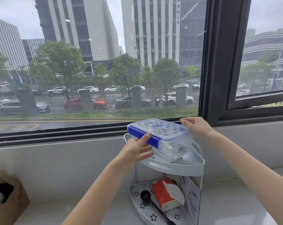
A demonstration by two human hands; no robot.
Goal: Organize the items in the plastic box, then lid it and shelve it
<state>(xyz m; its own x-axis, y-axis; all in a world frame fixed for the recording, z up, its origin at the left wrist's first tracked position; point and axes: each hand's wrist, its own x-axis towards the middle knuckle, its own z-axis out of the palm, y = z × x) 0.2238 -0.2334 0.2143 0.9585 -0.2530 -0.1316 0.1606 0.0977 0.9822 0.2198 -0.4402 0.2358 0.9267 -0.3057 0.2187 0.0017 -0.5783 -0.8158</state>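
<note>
Item: clear rectangular plastic box [173, 146] with a transparent snap-on lid [160, 129] and blue side latch [144, 139]. Lid was fitted on top; contents were too blurred through the walls to identify. The box sat tilted, its lower end on the upper tier [183, 168] of a white two-tier corner shelf rack, its latch end raised toward the window.

Left hand [137, 151]: gripped the near-left end of the box, thumb lying along the blue latch, fingers curled under the base.

Right hand [194, 127]: closed on the far-right corner of the lid, fingertips pinching its rim.

Lower tier [137, 194]: perforated with flower-shaped cut-outs. It carried an orange-and-white soft tissue pack [165, 195] lying on its side, and a black long-handled scoop [145, 195] just beside it, to its left.

Setting: the rack stood on a pale grey counter [64, 211] against a low grey wall beneath a large dark-framed window [218, 62]. A brown cardboard box [9, 202], partly in view and blurred, was at the left edge, well apart from the rack.
</note>
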